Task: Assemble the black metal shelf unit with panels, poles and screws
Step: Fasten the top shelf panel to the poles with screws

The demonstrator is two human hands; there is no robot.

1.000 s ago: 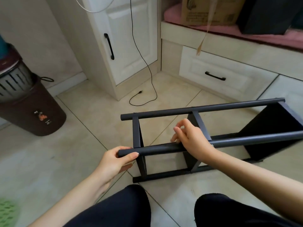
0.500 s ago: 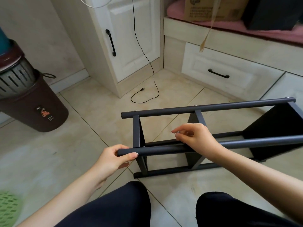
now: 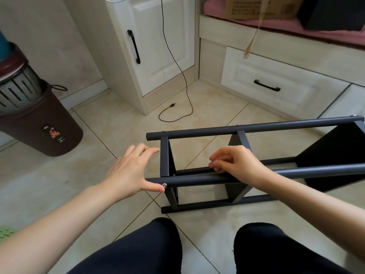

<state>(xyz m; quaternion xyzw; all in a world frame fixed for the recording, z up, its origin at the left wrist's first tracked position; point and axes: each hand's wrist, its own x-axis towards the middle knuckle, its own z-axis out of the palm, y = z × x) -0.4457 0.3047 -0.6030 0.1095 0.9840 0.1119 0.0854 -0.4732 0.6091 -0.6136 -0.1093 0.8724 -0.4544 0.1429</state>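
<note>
on floor tiles, shelf unit (image 3: 256,167) lies on side. left hand (image 3: 128,173) spread flat, thumb beside screw (image 3: 164,185) on near pole (image 3: 197,179). right hand (image 3: 233,165) pinches small silver part, probably screw. risk: nothing steadies frame, part can slip, roll away.

Four poles (image 3: 254,128), three panels (image 3: 167,157).

Black metal shelf unit (image 3: 256,175) of round poles and flat panels lies sideways, just right of the left hand (image 3: 128,171), under the right hand (image 3: 235,165)
</note>
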